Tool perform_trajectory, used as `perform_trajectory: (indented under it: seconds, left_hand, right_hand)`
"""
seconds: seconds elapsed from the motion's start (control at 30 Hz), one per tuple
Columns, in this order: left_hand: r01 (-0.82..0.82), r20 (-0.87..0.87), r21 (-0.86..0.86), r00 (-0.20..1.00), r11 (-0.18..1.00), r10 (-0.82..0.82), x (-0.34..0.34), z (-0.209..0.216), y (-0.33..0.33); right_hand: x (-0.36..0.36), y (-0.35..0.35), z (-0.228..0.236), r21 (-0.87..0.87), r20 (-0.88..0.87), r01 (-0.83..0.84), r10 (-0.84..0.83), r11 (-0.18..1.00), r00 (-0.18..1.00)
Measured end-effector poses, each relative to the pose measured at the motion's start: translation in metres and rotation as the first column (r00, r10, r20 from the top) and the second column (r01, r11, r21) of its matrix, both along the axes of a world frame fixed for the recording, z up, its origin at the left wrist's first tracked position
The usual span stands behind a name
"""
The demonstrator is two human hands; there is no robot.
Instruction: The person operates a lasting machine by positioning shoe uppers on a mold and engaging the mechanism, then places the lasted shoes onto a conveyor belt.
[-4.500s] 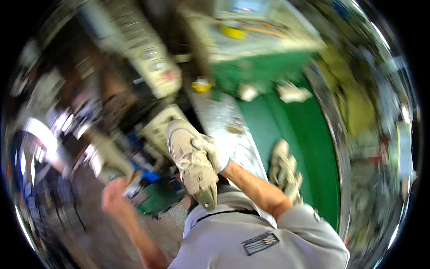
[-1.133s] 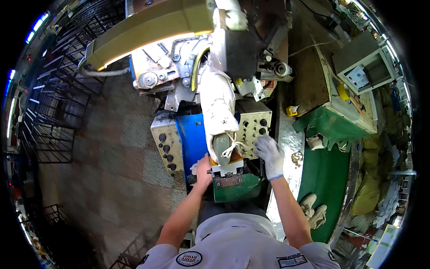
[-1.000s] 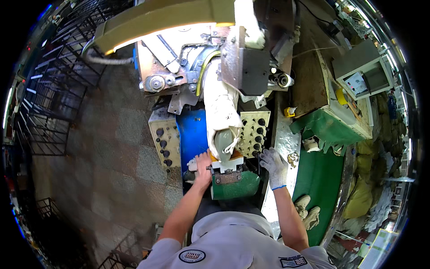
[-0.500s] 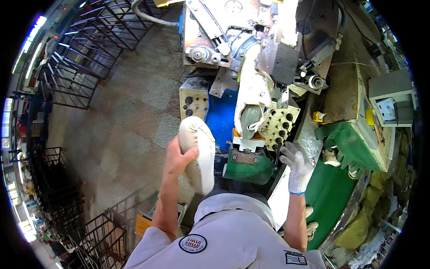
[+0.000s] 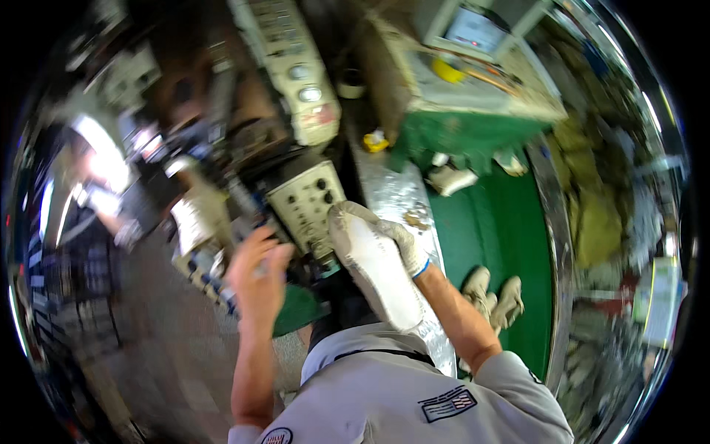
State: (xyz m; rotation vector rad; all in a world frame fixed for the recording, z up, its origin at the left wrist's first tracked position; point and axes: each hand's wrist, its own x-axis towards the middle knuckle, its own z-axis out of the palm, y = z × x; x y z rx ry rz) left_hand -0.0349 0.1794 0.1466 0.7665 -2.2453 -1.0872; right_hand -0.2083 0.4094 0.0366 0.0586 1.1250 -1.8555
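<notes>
Head view: the right hand (image 5: 399, 244), in a pale knit glove with a blue cuff, has its grip closed around a pale shoe (image 5: 377, 274), held sole-up in front of the waist and slanting from eleven to five o'clock. At nine o'clock from the shoe, the bare left hand (image 5: 257, 280) is blurred, its grip loosely parted and empty. A control box (image 5: 307, 192) with black knobs sits toward half past ten. Rightward, a green trough (image 5: 510, 214) contains a beige pair of shoes (image 5: 508, 302) between three and four o'clock, and another shoe (image 5: 452, 180) at one o'clock. Beyond that, a worktop (image 5: 436, 103) bears a yellow roll (image 5: 448, 69) and an open-fronted cabinet (image 5: 526, 35) with a pale panel (image 5: 475, 29) inside.
</notes>
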Motion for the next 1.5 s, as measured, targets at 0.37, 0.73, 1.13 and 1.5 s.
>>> perform_trajectory:
  seconds: [0.37,0.73,1.13,1.5]
  left_hand:
    - [-0.523,0.127,-0.004,0.845,0.852,0.519,0.037,-0.059,-0.099]
    - [-0.519,0.062,0.003,0.854,0.855,0.517,0.015,-0.06,-0.09]
    - [-0.355,0.049,0.376,0.93,0.856,0.365,0.035,-0.057,-0.109]
    - [0.164,-0.181,0.67,0.982,0.724,-0.055,0.108,-0.044,-0.177]
  right_hand:
    - [-0.225,0.268,-0.168,0.987,-0.16,0.141,0.341,0.079,0.926]
    - [-0.248,0.211,-0.247,0.346,-0.127,0.671,-0.676,0.655,0.726]
    - [0.029,0.005,-0.017,-0.212,0.442,0.169,-0.06,0.963,0.895]
    - [0.09,-0.138,-0.079,-0.135,0.034,-0.121,0.126,0.983,0.991]
